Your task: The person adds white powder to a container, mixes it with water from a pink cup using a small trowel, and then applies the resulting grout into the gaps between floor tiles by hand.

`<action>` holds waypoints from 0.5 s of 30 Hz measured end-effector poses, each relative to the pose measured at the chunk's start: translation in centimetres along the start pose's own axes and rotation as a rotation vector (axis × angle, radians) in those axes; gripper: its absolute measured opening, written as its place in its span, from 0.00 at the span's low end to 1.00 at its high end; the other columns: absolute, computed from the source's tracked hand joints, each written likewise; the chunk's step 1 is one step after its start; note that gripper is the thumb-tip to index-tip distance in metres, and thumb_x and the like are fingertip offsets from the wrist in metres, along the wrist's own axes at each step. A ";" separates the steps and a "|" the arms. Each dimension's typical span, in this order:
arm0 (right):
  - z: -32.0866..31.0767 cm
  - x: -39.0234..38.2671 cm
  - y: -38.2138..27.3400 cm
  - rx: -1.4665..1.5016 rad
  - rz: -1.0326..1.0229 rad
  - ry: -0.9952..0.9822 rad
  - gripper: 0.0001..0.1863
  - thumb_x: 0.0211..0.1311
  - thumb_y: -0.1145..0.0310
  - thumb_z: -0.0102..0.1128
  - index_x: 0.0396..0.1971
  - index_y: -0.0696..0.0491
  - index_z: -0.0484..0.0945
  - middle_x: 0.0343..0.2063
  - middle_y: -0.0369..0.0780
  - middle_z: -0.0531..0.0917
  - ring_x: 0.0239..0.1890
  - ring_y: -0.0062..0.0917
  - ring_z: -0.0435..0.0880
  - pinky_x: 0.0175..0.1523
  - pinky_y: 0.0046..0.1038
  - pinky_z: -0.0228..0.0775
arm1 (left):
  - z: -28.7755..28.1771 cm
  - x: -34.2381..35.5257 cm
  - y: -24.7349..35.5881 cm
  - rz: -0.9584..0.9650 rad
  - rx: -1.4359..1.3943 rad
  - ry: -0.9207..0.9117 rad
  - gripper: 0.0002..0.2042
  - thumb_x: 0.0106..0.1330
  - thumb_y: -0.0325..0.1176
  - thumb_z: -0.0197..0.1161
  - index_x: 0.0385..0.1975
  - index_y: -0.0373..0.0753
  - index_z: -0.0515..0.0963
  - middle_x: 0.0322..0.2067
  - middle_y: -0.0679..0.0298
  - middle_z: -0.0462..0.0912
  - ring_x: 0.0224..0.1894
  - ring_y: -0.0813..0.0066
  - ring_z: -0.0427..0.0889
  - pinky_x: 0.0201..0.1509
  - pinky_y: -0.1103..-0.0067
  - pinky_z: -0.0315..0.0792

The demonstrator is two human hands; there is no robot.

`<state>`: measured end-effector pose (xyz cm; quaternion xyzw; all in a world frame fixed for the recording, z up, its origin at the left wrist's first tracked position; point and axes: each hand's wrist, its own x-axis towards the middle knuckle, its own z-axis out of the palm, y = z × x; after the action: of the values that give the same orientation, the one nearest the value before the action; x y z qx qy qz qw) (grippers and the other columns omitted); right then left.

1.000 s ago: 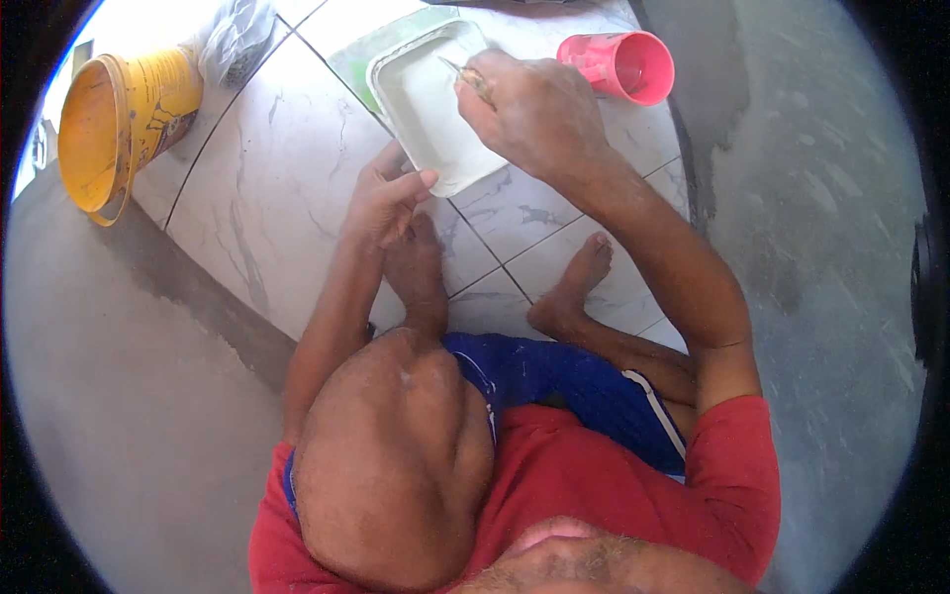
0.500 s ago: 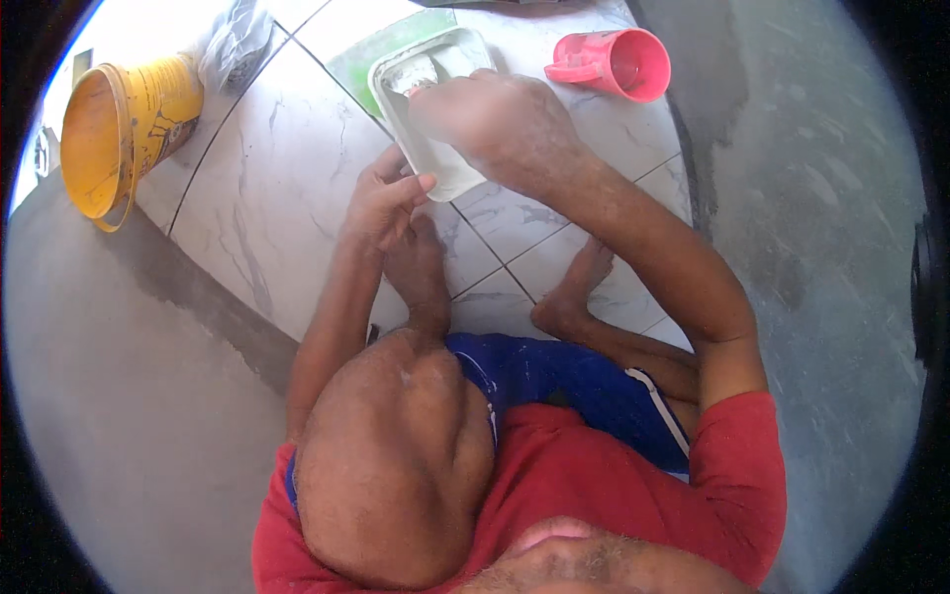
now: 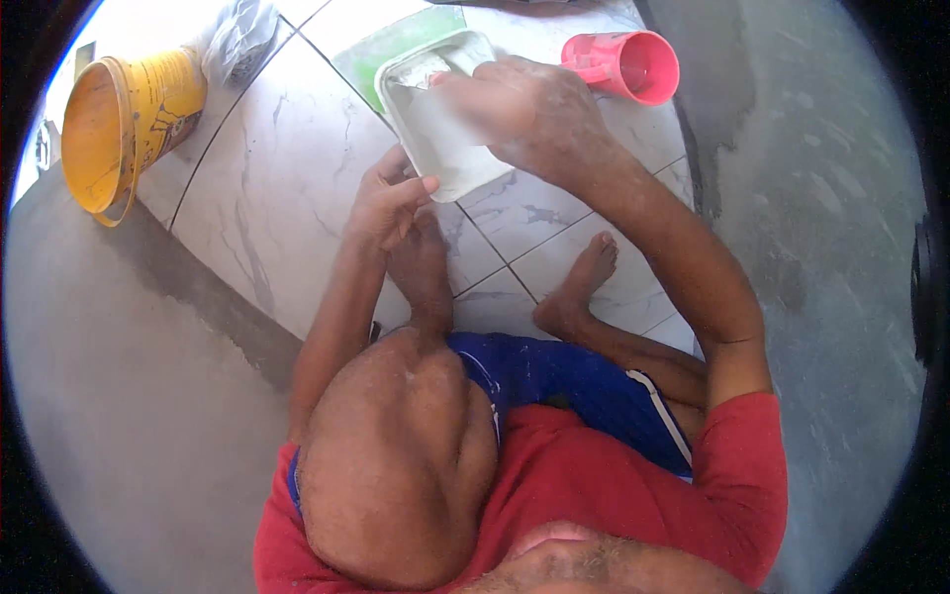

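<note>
Our left hand (image 3: 380, 206) pinches the white tray (image 3: 451, 170) by 1 corner, over the tiled floor (image 3: 287, 158), our right hand (image 3: 542, 114) a blur above the tray, grip we can't tell, pink mug (image 3: 647, 67) just beside

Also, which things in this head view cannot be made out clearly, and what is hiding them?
All in the head view:
Tool: exact kind unclear; the blurred right hand covers its handle.
Left hand: some fingertips, hidden beneath the white tray.
Green sheet: partly covered by that tray.
Plastic bag: contents unclear through the plastic; the top edge cuts it off.
</note>
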<state>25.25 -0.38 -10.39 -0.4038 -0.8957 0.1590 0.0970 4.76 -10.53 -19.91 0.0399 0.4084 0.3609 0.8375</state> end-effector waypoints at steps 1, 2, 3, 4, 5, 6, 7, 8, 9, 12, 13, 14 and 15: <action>0.2 -0.1 0.1 0.001 -0.001 0.001 0.14 0.55 0.67 0.58 0.42 0.53 0.78 0.27 0.40 0.83 0.32 0.34 0.85 0.33 0.35 0.79 | 0.0 0.0 0.0 0.036 -0.045 -0.003 0.32 0.54 0.19 0.67 0.62 0.27 0.66 0.52 0.52 0.78 0.51 0.65 0.80 0.52 0.73 0.76; 0.5 -0.4 0.2 -0.006 0.013 -0.003 0.13 0.56 0.67 0.59 0.41 0.53 0.79 0.27 0.40 0.83 0.32 0.34 0.85 0.33 0.35 0.79 | -0.1 0.1 0.1 0.037 -0.044 -0.002 0.32 0.54 0.19 0.67 0.62 0.27 0.66 0.52 0.52 0.78 0.51 0.65 0.80 0.52 0.73 0.76; 0.5 -0.6 0.4 -0.013 0.026 -0.006 0.13 0.56 0.66 0.59 0.40 0.53 0.79 0.27 0.40 0.83 0.31 0.34 0.85 0.32 0.35 0.79 | -0.2 0.2 0.2 0.038 -0.047 -0.013 0.32 0.54 0.19 0.67 0.62 0.27 0.66 0.53 0.52 0.77 0.52 0.65 0.80 0.53 0.73 0.76; 0.4 -0.7 0.4 -0.009 0.024 -0.005 0.13 0.56 0.66 0.59 0.40 0.53 0.79 0.27 0.40 0.83 0.31 0.34 0.85 0.32 0.35 0.79 | -0.3 0.3 0.3 0.040 -0.050 -0.021 0.32 0.54 0.18 0.66 0.62 0.26 0.66 0.54 0.52 0.76 0.53 0.64 0.79 0.55 0.73 0.75; 0.1 -0.9 0.4 0.006 0.003 0.046 0.13 0.56 0.66 0.59 0.40 0.53 0.79 0.27 0.40 0.83 0.31 0.34 0.85 0.32 0.35 0.79 | -0.7 0.3 0.2 0.042 -0.049 -0.017 0.32 0.54 0.18 0.66 0.62 0.26 0.66 0.54 0.52 0.76 0.53 0.64 0.79 0.55 0.73 0.75; 0.0 -1.0 0.4 0.022 -0.016 0.098 0.12 0.57 0.66 0.59 0.40 0.53 0.78 0.26 0.40 0.83 0.31 0.33 0.85 0.32 0.34 0.79 | -1.2 0.4 -0.1 0.032 -0.029 -0.019 0.32 0.54 0.18 0.66 0.62 0.26 0.66 0.55 0.51 0.76 0.53 0.64 0.79 0.56 0.72 0.75; 0.0 -0.8 0.5 0.020 -0.010 0.097 0.12 0.57 0.66 0.59 0.40 0.53 0.78 0.26 0.40 0.83 0.31 0.33 0.85 0.32 0.34 0.79 | -1.0 0.4 -0.1 0.013 -0.009 -0.029 0.32 0.54 0.18 0.66 0.62 0.26 0.66 0.55 0.51 0.75 0.54 0.63 0.79 0.56 0.72 0.75; 0.1 -0.5 0.7 0.038 0.007 0.105 0.13 0.57 0.66 0.59 0.41 0.53 0.78 0.26 0.40 0.83 0.30 0.33 0.85 0.31 0.34 0.78 | -0.8 0.4 -0.1 0.007 -0.009 -0.033 0.32 0.54 0.18 0.66 0.62 0.26 0.66 0.55 0.51 0.75 0.54 0.63 0.79 0.56 0.72 0.75; 0.2 -0.4 0.8 0.056 0.024 0.115 0.13 0.57 0.66 0.60 0.42 0.53 0.78 0.26 0.39 0.83 0.30 0.33 0.85 0.31 0.34 0.78 | -0.6 0.3 -0.1 0.018 -0.029 -0.031 0.32 0.54 0.19 0.66 0.62 0.26 0.65 0.55 0.51 0.75 0.54 0.64 0.79 0.56 0.72 0.75; 0.8 -0.8 0.7 -0.016 0.034 0.089 0.14 0.57 0.67 0.59 0.43 0.55 0.77 0.26 0.39 0.83 0.29 0.32 0.85 0.30 0.33 0.78 | -0.6 0.5 0.4 0.042 -0.064 -0.040 0.33 0.55 0.19 0.66 0.63 0.27 0.65 0.56 0.52 0.75 0.54 0.64 0.79 0.56 0.73 0.75; 1.1 -1.2 0.4 -0.015 0.033 0.089 0.14 0.57 0.67 0.59 0.43 0.55 0.77 0.26 0.39 0.83 0.29 0.32 0.85 0.30 0.33 0.78 | -0.7 0.6 0.4 0.045 -0.083 -0.051 0.33 0.55 0.19 0.66 0.63 0.27 0.64 0.56 0.52 0.75 0.54 0.65 0.78 0.56 0.73 0.75; 1.3 -1.6 -0.1 -0.048 0.031 0.075 0.14 0.56 0.67 0.58 0.42 0.56 0.77 0.26 0.39 0.83 0.28 0.31 0.85 0.29 0.32 0.78 | -0.8 0.6 0.2 0.046 -0.083 -0.049 0.33 0.55 0.19 0.66 0.63 0.27 0.64 0.56 0.52 0.75 0.54 0.65 0.78 0.56 0.73 0.75; 1.5 -2.0 -0.5 -0.081 0.029 0.061 0.14 0.55 0.68 0.58 0.41 0.57 0.77 0.25 0.39 0.82 0.28 0.30 0.85 0.29 0.31 0.78 | -0.8 0.6 0.1 0.052 -0.091 -0.043 0.33 0.55 0.20 0.66 0.63 0.27 0.64 0.56 0.52 0.75 0.55 0.65 0.78 0.56 0.73 0.75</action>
<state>25.73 -2.48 -11.68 -0.4252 -0.8920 0.1116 0.1054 4.39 -10.29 -20.81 0.0202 0.3724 0.3996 0.8374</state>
